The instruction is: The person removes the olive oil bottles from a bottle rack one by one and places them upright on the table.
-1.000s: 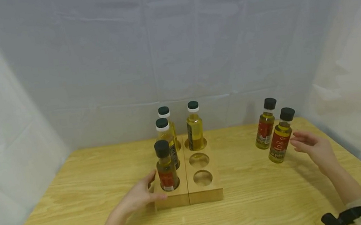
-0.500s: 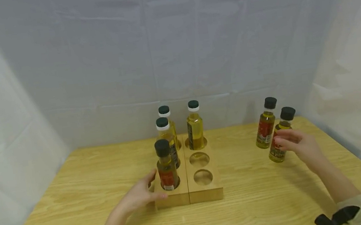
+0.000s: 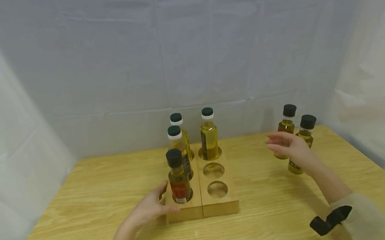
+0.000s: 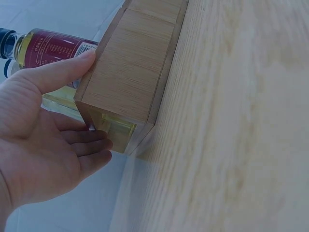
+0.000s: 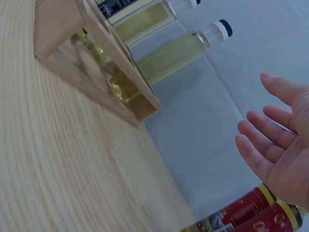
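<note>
My left hand [image 3: 149,210] grips the near left corner of a wooden bottle rack [image 3: 221,208], thumb on its front edge and fingers at its open side in the left wrist view. A black-capped oil bottle with a red label [image 3: 179,190] stands in the rack beside this hand. Behind it are two green-capped oil bottles, and a third green-capped bottle [image 3: 209,138] stands in the rear right hole. My right hand [image 3: 293,149] is in the air with nothing in it, fingers slightly bent. In the head view it overlaps two black-capped oil bottles [image 3: 307,122] standing on the table.
Two round holes [image 3: 217,189] show in the rack's right half. The wooden table [image 3: 264,224] ends at a pale sheet [image 3: 184,56] behind, with more sheeting on both sides.
My right hand has moved left from beside the nearer red-labelled bottle, passing in front of both bottles, which stay in place. My left hand has stayed on the rack.
</note>
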Motion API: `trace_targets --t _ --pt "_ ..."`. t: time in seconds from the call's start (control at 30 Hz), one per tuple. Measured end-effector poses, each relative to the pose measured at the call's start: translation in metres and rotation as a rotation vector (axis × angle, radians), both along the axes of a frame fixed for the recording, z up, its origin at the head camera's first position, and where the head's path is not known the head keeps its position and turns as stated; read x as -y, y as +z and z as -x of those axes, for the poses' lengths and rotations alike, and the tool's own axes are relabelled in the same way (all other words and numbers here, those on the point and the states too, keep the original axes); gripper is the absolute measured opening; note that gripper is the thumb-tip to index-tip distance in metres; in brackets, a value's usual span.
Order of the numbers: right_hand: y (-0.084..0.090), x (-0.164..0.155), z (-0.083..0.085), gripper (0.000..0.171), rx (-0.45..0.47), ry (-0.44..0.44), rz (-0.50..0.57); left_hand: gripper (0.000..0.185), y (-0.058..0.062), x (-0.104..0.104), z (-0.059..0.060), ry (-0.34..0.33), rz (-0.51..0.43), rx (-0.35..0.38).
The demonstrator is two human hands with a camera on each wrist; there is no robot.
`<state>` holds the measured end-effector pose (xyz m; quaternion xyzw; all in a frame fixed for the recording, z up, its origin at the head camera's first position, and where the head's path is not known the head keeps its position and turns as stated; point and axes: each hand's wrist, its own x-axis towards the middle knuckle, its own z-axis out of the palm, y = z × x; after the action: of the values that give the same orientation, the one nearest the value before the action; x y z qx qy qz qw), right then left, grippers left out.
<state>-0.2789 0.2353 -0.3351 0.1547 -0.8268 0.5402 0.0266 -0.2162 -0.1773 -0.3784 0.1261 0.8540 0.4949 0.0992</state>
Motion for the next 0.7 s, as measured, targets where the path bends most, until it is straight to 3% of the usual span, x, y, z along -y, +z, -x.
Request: trace_targets --t 0.7 --pt "0.003 0.062 0.031 0.058 0.020 0.087 0.030 0.100 0.000 0.001 -0.001 -0.007 -0.025 0.023"
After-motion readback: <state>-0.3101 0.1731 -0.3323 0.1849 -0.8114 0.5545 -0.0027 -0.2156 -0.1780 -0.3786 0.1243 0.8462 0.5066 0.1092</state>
